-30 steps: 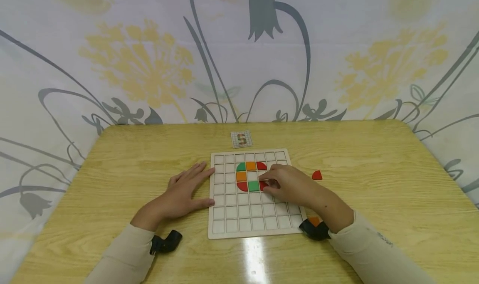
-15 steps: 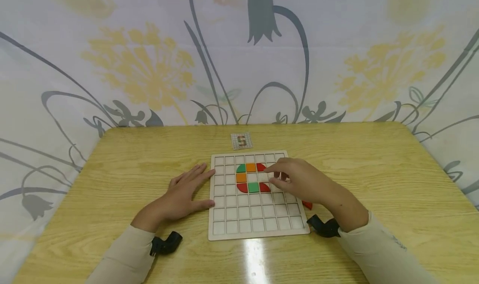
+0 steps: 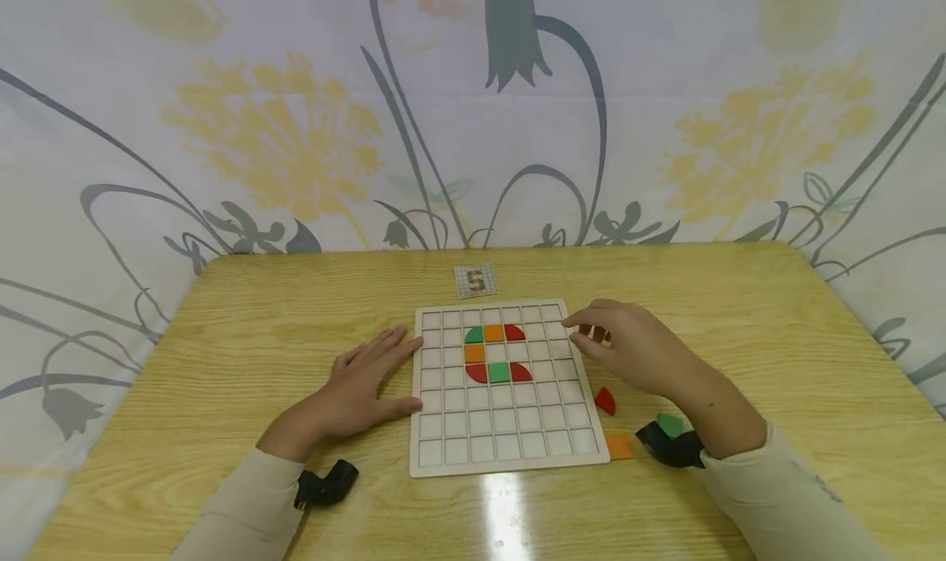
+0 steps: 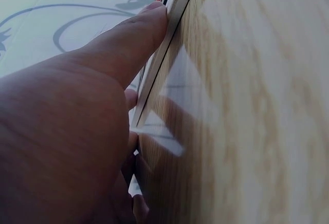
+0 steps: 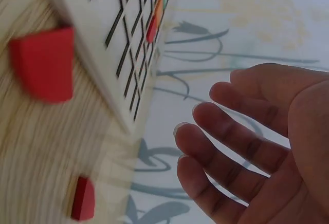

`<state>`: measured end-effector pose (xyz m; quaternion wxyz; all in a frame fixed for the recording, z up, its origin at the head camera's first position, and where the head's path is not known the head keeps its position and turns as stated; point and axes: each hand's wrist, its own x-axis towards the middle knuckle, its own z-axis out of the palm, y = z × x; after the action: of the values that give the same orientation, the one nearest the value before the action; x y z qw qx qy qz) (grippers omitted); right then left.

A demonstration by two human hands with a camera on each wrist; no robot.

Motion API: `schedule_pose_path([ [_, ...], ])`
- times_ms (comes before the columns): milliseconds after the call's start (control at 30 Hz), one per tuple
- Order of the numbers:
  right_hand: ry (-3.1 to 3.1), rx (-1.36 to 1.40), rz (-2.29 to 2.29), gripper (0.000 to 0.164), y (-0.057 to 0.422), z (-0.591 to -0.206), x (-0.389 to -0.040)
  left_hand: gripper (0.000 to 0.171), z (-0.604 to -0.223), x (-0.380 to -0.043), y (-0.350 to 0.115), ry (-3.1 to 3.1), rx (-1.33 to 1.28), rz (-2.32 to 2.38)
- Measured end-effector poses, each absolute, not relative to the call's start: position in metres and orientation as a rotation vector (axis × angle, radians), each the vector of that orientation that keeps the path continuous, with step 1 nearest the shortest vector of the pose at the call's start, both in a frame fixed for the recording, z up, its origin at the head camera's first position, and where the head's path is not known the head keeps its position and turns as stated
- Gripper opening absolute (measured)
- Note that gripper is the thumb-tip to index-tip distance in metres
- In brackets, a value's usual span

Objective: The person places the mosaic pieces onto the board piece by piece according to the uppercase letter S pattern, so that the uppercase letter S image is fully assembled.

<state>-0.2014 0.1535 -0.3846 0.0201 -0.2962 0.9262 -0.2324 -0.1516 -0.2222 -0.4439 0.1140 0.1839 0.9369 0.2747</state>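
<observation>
Counted mid-frame on board [image 3: 481, 423]: seven tiles [image 3: 499, 372] (three red, two orange, two green). Loose, lower right: one orange square [image 3: 620, 446], one green piece [image 3: 670, 425]; in right-wrist view, two red pieces [image 5: 47, 66]. Saw left hand [image 3: 365, 384] straight-fingered against board; right hand [image 3: 628, 346] loosely bent, empty, moved rightward since earlier frame.

Pale gridded board [image 3: 505, 420] lies flat; seven tiles [image 3: 499, 372] (three red) form a C.
</observation>
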Motion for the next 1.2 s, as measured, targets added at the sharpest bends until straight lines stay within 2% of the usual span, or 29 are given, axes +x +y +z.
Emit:
schedule_pose_path([
  [333, 2.886, -0.859, -0.577, 0.025, 0.189, -0.396, -0.205, 0.083, -0.444, -0.152, -0.222, 2.742, 0.535, 0.799],
  [733, 2.816, -0.833, -0.481, 0.037, 0.204, -0.404, -0.214, 0.085, -0.446, -0.153, -0.224, 2.753, 0.533, 0.79],
  [1200, 2.821, -0.845, -0.465, 0.034, 0.208, -0.409, -0.218, 0.085, -0.446, -0.154, -0.222, 2.746, 0.523, 0.781],
])
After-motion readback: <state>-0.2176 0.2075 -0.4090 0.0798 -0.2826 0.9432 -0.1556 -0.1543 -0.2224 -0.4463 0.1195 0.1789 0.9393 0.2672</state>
